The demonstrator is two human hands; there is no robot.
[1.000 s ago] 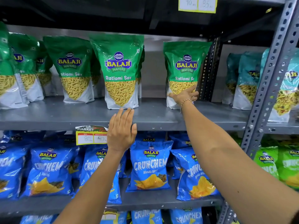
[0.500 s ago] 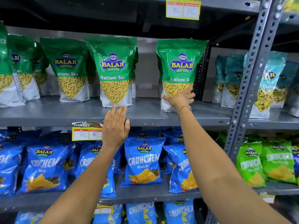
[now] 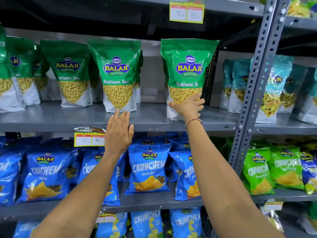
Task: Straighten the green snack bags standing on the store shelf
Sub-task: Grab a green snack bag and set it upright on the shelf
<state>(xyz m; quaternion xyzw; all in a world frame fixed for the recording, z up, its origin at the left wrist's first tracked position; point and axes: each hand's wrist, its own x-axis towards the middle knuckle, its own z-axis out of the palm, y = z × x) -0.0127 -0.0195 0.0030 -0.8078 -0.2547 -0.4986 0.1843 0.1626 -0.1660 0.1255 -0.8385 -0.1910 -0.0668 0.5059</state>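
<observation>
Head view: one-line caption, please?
Right hand grips a green snack bag on the shelf; left hand hovers open.

Row of green Balaji Ratlami Sev bags (image 3: 118,78) standing upright along the grey shelf (image 3: 51,117). The rightmost green bag (image 3: 187,71) sits closer to the front edge, leaning a little.

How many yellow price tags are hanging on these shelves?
3, maybe more hidden. One price tag hangs on the top shelf edge, one beside the left hand, and a blurred one on the lower shelf edge.
</observation>
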